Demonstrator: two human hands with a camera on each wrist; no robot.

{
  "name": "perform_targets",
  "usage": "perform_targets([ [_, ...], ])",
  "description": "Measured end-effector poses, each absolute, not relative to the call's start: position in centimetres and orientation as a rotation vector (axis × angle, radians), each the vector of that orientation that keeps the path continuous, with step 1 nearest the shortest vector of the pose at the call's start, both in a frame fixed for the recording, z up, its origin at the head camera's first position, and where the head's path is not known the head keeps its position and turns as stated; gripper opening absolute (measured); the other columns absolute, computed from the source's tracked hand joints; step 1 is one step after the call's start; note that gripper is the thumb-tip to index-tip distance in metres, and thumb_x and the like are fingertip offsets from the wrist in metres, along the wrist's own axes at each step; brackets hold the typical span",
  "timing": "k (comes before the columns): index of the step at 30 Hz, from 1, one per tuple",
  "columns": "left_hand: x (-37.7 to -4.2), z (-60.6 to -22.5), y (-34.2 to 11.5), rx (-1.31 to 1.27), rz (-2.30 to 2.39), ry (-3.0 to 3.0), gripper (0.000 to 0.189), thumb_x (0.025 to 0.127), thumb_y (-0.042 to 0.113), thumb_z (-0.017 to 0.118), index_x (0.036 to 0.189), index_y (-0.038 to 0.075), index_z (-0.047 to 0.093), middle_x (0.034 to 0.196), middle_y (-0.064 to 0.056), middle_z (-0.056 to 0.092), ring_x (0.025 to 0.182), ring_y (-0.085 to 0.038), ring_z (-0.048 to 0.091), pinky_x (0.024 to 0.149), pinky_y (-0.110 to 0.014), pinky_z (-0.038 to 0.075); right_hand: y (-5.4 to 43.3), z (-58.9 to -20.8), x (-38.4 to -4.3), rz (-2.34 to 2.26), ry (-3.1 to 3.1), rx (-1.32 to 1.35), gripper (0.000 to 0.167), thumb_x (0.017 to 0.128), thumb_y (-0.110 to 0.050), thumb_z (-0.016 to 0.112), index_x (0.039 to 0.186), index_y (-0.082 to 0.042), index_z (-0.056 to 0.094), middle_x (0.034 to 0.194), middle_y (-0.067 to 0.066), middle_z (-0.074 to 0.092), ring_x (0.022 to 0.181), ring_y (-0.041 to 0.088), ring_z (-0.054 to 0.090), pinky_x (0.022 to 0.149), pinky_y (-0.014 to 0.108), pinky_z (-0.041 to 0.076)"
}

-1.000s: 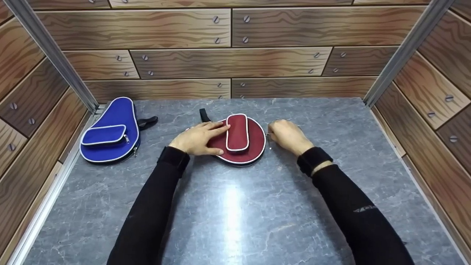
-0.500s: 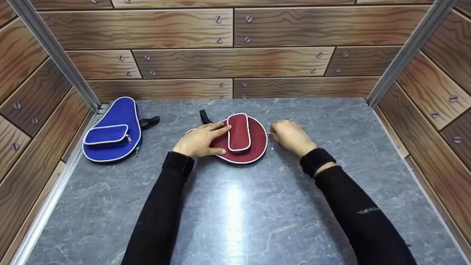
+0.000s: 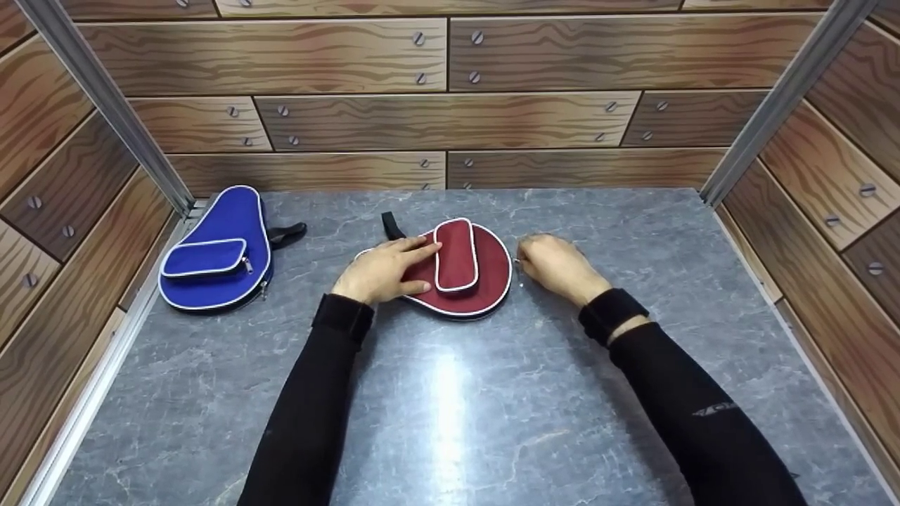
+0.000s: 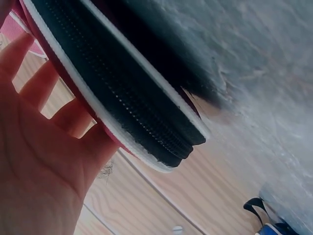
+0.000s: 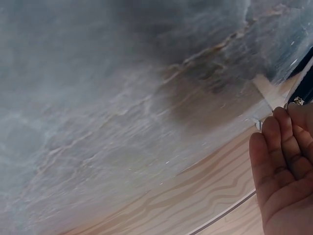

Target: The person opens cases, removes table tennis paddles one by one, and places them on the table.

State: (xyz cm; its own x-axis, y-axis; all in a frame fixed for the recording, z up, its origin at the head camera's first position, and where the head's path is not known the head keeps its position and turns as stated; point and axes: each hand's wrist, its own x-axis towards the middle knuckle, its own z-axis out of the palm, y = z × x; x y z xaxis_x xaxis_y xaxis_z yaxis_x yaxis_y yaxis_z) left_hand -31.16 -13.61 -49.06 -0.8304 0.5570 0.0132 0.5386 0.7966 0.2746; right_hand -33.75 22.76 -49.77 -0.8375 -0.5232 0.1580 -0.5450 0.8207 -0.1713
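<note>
A red table tennis bat case [image 3: 493, 273] with white piping and a raised pocket [image 3: 455, 254] lies flat on the table. My left hand [image 3: 378, 273] rests on its narrower left part, fingers spread and fairly straight, covering that part. The left wrist view shows the case's dark side band with a closed-looking zipper [image 4: 122, 100]. At the case's right edge, my right hand [image 3: 559, 266] pinches a small metal zipper pull [image 3: 517, 261] between thumb and curled fingers. In the right wrist view the zipper slider [image 5: 297, 101] shows at the fingertips; the pull is mostly hidden.
A blue bat case [image 3: 223, 223] of like shape, with a black strap [image 3: 287, 234], lies at the back left. The grey marbled table [image 3: 562, 407] is walled in by wood-patterned panels [image 3: 351, 119] on the back and both sides.
The right hand has shifted very slightly toward the front along the case's right edge, still pinching the zipper pull. My left hand stays on the case. The camera view has drifted a little.
</note>
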Motion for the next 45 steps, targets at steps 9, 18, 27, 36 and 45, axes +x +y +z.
perform_targets([
  [9,-31.0,-49.2,-13.5,0.889,0.412,2.917,0.080,0.110,0.050,0.079,0.181,0.031,0.048,0.189,-0.011,0.046,0.173,-0.046,0.048,0.139,-0.066,0.046,23.1,-49.8,-32.9,0.303,-2.889,0.898,0.009,0.104,-0.002,0.074,0.095,-0.003,0.075,0.095,0.018,0.080,0.094,0.044,0.080,0.085,0.062,0.067],
  [18,-31.0,-49.3,-13.5,0.879,0.397,2.925,0.081,0.109,0.050,0.080,0.182,0.031,0.048,0.189,-0.011,0.047,0.172,-0.046,0.049,0.137,-0.067,0.048,23.3,-50.0,-31.9,0.283,-2.853,0.966,0.004,0.103,-0.003,0.075,0.099,-0.002,0.075,0.097,0.018,0.082,0.095,0.043,0.080,0.085,0.061,0.068],
  [27,-30.9,-49.2,-13.5,0.878,0.395,2.926,0.081,0.110,0.050,0.080,0.182,0.032,0.047,0.190,-0.010,0.046,0.172,-0.046,0.049,0.136,-0.068,0.049,23.3,-50.3,-30.6,0.271,-2.813,1.016,0.004,0.102,-0.002,0.077,0.099,-0.003,0.077,0.095,0.016,0.083,0.092,0.041,0.081,0.082,0.059,0.069],
  [36,-31.0,-49.3,-13.5,0.887,0.388,2.929,0.082,0.109,0.050,0.081,0.182,0.031,0.047,0.189,-0.010,0.046,0.172,-0.046,0.050,0.136,-0.068,0.049,23.1,-50.3,-29.3,0.265,-2.801,1.054,0.007,0.100,-0.002,0.080,0.096,-0.004,0.075,0.093,0.015,0.081,0.092,0.040,0.081,0.082,0.059,0.069],
  [45,-31.0,-49.2,-13.5,0.890,0.398,2.921,0.081,0.110,0.049,0.080,0.182,0.030,0.048,0.189,-0.010,0.047,0.172,-0.045,0.050,0.137,-0.066,0.049,22.4,-50.1,-28.0,0.304,-2.839,1.079,0.013,0.103,-0.006,0.083,0.094,-0.008,0.074,0.089,0.009,0.078,0.086,0.032,0.078,0.079,0.056,0.068],
])
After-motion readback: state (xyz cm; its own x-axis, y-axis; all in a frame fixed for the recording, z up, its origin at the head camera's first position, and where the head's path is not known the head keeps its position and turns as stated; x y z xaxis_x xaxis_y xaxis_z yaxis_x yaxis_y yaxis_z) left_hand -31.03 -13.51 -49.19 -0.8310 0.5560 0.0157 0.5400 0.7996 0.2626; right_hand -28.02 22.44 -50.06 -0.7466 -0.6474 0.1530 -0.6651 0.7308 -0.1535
